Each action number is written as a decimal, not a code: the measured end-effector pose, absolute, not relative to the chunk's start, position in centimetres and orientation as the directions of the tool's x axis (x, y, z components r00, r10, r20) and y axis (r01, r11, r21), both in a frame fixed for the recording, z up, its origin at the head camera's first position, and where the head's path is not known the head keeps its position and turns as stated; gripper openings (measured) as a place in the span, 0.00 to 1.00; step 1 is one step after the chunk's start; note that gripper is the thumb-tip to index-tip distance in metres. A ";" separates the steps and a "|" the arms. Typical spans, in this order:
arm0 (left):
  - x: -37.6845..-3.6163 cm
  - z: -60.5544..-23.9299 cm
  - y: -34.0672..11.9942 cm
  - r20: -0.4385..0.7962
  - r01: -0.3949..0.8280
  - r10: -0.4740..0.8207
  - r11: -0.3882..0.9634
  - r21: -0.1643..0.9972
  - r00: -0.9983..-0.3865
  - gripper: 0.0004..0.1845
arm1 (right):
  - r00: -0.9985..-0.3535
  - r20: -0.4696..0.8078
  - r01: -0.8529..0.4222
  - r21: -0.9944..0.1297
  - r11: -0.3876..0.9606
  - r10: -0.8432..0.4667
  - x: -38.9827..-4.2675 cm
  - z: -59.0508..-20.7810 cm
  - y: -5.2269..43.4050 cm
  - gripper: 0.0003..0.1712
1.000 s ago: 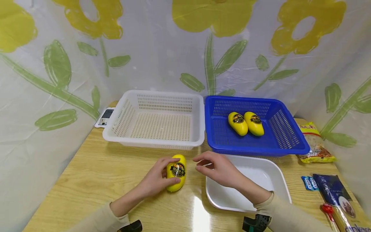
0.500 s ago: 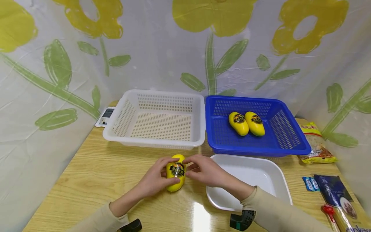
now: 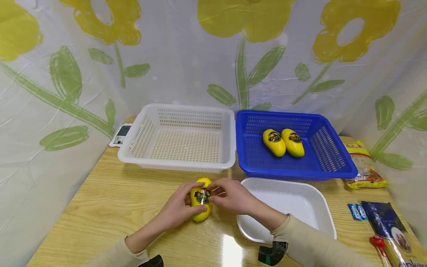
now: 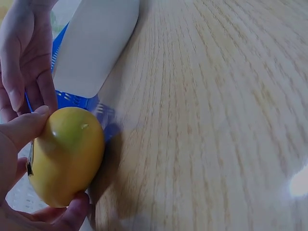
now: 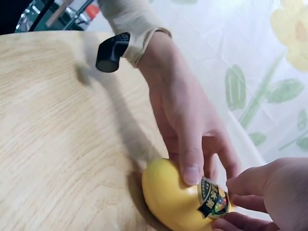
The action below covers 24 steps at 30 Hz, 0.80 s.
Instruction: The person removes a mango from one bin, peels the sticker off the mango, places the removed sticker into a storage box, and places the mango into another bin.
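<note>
In the head view, the left hand (image 3: 177, 207) gripped a mango (image 3: 199, 216) on the surface (image 3: 126, 207); the right hand (image 3: 232, 196) touched its label (image 3: 201, 195), whether pinching I could not tell. The right arm (image 3: 270, 217) crossed the tray (image 3: 300, 204). Behind stood the white basket (image 3: 176, 164) and blue basket (image 3: 293, 173), holding two others (image 3: 293, 143). In the left wrist view, the tray loomed beyond the mango. In the right wrist view, fingers partly hid the label.

A person's arms (image 3: 145, 231) reach in from the frame's lower edge (in beige sleeves (image 3: 313, 237)), the left hand (image 3: 178, 207) curved in a grip at lower center, the right hand (image 3: 231, 194) just beside it, fingers (image 3: 217, 183) bent.
</note>
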<state>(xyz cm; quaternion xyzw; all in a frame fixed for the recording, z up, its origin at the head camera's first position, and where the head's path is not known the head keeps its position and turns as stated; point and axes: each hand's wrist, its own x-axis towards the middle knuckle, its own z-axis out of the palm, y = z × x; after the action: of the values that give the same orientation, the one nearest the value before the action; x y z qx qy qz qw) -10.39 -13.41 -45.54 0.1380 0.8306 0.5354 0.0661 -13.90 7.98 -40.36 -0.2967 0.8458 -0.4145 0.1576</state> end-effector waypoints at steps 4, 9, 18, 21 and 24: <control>-10.4 -45.6 -13.4 0.024 0.137 0.299 0.362 0.922 -0.954 0.35 | -0.788 -0.086 -0.286 -0.826 0.486 -0.609 -14.1 -40.4 7.8 0.13; -10.4 -45.7 -13.4 0.004 0.114 0.292 0.360 0.926 -0.956 0.35 | -0.788 -0.151 -0.189 -0.864 0.467 -0.598 -14.3 -40.5 7.6 0.13; -10.3 -45.6 -13.3 -0.027 0.073 0.273 0.348 0.935 -0.962 0.35 | -0.781 -0.131 -0.205 -0.869 0.449 -0.611 -14.4 -40.7 7.4 0.12; -10.3 -45.5 -13.3 -0.031 0.064 0.267 0.341 0.938 -0.963 0.35 | -0.784 -0.128 -0.217 -0.860 0.461 -0.607 -14.5 -40.7 7.4 0.12; -10.3 -45.5 -13.2 -0.031 0.060 0.261 0.334 0.941 -0.965 0.35 | -0.789 -0.127 -0.219 -0.856 0.468 -0.602 -14.5 -40.7 7.4 0.12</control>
<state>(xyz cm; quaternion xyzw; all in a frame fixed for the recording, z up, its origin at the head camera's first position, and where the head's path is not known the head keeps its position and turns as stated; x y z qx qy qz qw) -10.28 -13.22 -45.51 0.0989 0.8120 0.5684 0.0884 -14.51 7.38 -40.66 -0.2472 0.8303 -0.4526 0.2112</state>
